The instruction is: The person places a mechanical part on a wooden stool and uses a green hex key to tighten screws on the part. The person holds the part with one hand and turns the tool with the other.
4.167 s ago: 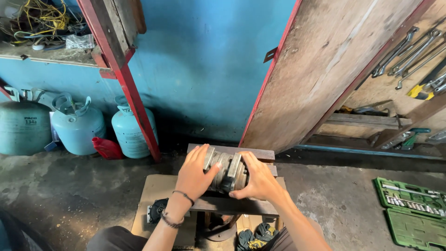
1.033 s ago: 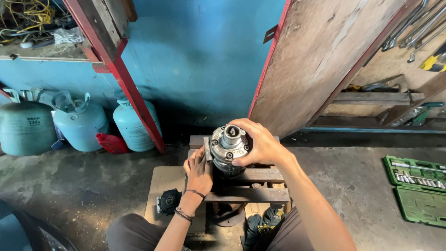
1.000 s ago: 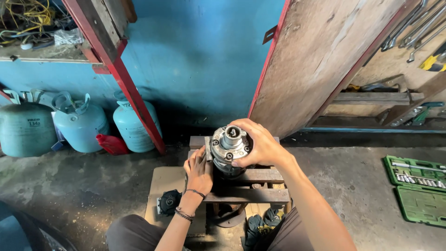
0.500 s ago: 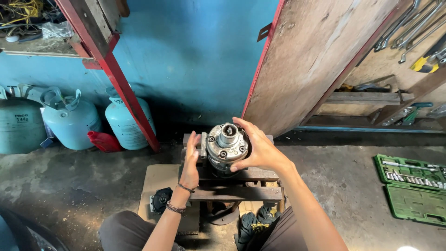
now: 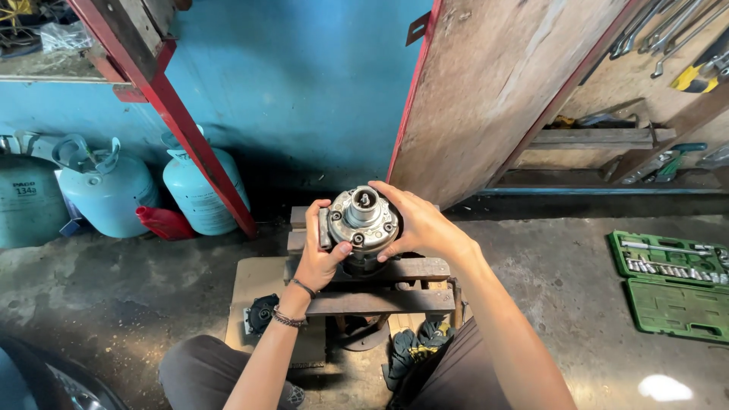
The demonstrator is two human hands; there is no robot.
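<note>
Fingers of both hands wrap a round metal compressor [image 5: 361,225], a silvery cylinder stood on end with its pulley face and centre hub turned up toward the camera. The left hand [image 5: 322,260] cups its near left side, thumb pressed against the rim, with cord bracelets at the wrist. The right hand [image 5: 419,226] curls over the far right side, fingers hooked around the top edge and thumb against the face. The compressor stands upright on a low wooden bench [image 5: 410,270] made of dark planks, between the person's knees. Under the bench lie dark gloves [image 5: 416,345] and a flat cardboard sheet [image 5: 258,285] on the concrete floor. Pale blue gas cylinders [image 5: 106,193] stand to the left against a blue wall. An open green socket set [image 5: 672,282] lies well apart on the right.
</note>
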